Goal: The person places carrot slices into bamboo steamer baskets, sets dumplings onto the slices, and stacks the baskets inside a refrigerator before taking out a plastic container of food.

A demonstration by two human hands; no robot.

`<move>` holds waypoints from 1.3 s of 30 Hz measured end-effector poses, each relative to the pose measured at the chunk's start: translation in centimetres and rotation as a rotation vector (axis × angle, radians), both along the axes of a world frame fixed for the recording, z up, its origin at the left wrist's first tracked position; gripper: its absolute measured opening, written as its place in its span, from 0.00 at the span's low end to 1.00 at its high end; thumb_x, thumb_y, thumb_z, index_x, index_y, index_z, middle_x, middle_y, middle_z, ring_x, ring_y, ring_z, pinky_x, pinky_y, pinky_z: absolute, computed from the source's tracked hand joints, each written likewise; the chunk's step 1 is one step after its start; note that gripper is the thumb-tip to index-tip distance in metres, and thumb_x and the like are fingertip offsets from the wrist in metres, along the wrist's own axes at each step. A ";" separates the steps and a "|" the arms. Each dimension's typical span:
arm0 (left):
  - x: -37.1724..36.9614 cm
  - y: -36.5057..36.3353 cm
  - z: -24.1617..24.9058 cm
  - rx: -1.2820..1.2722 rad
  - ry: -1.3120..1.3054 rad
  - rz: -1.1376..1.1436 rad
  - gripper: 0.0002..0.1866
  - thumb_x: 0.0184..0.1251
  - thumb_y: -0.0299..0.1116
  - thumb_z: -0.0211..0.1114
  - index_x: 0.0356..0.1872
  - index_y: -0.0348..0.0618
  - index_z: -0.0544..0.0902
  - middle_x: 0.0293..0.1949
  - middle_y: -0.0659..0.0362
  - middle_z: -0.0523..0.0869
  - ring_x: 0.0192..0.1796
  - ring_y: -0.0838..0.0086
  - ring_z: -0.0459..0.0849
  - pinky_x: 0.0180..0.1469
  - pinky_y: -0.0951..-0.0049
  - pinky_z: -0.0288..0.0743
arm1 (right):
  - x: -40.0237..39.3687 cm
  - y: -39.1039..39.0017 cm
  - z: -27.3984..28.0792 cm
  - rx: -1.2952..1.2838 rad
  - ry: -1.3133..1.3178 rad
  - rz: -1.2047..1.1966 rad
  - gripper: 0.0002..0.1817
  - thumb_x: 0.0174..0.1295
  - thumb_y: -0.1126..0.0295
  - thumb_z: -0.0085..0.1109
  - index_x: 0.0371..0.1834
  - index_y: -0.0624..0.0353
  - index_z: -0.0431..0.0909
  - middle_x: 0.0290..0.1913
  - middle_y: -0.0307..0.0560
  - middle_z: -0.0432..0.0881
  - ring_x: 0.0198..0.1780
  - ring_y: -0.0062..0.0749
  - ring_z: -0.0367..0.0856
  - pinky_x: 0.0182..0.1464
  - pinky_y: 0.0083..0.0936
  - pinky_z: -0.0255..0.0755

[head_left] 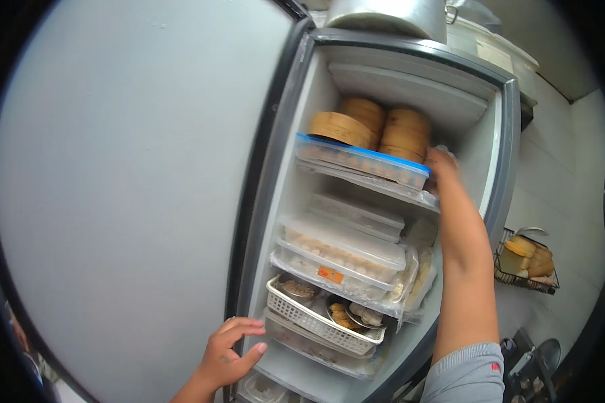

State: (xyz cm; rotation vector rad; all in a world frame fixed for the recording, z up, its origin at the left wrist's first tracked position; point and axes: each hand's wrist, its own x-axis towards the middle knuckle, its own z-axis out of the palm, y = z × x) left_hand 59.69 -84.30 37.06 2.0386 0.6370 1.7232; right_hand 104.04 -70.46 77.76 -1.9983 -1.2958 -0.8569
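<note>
My right hand [442, 163] reaches into the top shelf of an open fridge, at the right end of a clear container with a blue lid [363, 161]. Its fingers are mostly hidden, beside some clear plastic. Round bamboo steamers [405, 134] stand on and behind that container. Lower left, my left hand [235, 349] is raised near the fridge's edge, fingers apart, holding nothing. To its right is a white basket [323, 324] with small bowls of food.
The fridge door [128, 168] stands wide open on the left. Stacked clear containers [343, 252] fill the middle shelf. A large metal pot [386, 17] sits on top of the fridge. A black wire basket [528, 262] hangs by the tiled wall at right.
</note>
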 end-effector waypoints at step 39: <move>-49.5 -49.0 -44.4 -0.603 -1.147 1.137 0.40 0.78 0.63 0.33 0.78 0.42 0.54 0.76 0.51 0.59 0.76 0.63 0.59 0.74 0.64 0.54 | -75.7 -43.3 -76.2 -1.474 0.762 1.980 0.78 0.31 0.65 0.87 0.79 0.57 0.29 0.80 0.59 0.37 0.79 0.53 0.46 0.77 0.45 0.49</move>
